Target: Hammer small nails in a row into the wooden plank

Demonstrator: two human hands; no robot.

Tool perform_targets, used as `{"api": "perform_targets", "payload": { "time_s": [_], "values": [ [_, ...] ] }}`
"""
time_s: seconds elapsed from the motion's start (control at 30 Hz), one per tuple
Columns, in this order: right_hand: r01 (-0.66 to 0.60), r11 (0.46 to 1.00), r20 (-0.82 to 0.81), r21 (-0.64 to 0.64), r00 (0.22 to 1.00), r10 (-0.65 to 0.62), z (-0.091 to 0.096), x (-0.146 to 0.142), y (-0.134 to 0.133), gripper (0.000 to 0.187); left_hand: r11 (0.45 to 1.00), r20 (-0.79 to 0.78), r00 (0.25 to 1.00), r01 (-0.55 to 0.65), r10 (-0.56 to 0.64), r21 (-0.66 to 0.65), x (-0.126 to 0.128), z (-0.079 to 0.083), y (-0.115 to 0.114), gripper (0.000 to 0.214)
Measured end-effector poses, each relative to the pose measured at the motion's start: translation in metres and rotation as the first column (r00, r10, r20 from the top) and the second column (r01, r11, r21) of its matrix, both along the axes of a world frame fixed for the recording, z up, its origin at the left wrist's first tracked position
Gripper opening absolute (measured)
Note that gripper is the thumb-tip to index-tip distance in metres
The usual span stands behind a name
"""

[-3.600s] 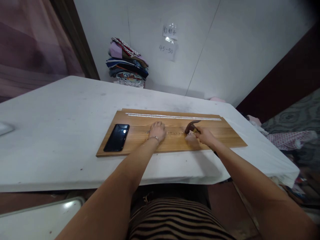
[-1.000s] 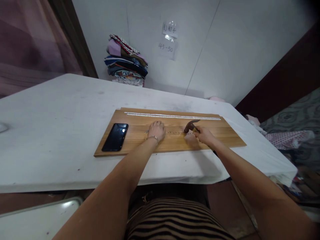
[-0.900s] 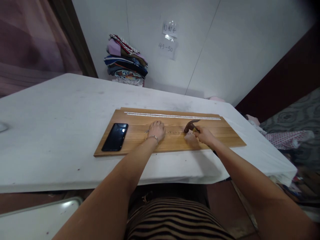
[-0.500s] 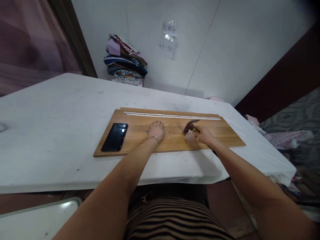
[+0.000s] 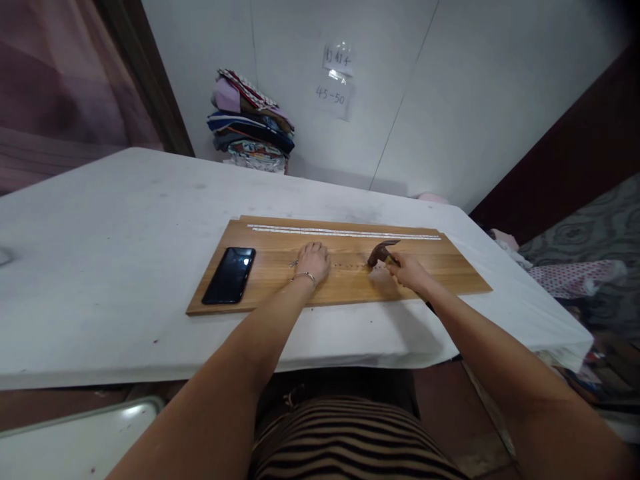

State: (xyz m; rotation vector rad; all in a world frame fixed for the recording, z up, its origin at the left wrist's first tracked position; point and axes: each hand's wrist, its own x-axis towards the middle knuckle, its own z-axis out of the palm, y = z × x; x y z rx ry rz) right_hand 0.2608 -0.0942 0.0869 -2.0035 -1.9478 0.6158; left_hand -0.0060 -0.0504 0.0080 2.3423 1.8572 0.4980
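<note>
A wooden board lies on a white table. My right hand is closed round the handle of a hammer, whose dark head rests on the board beside a short row of small nails. My left hand, with a bracelet on the wrist, rests on the board left of that row, its fingers curled; thin metal pieces poke out at its left side. A pale strip runs along the board's far edge.
A black phone lies on the left end of the board. Folded clothes are stacked at the wall behind the table. Paper labels hang on the wall. Fabric lies on the floor at right.
Hands, hammer and board stay as they were; only the view has shifted slightly.
</note>
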Motion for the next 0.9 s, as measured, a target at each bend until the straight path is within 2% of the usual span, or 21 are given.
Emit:
{"api": "perform_targets", "payload": {
  "time_s": [0.9],
  "values": [
    [-0.001,1.0,-0.02,0.002,1.0,0.001,-0.0025,0.0014,0.0006,0.01,1.0,-0.001,1.0,-0.002,0.002,0.008,0.0003,-0.0001,0.0005,0.03]
  ]
}}
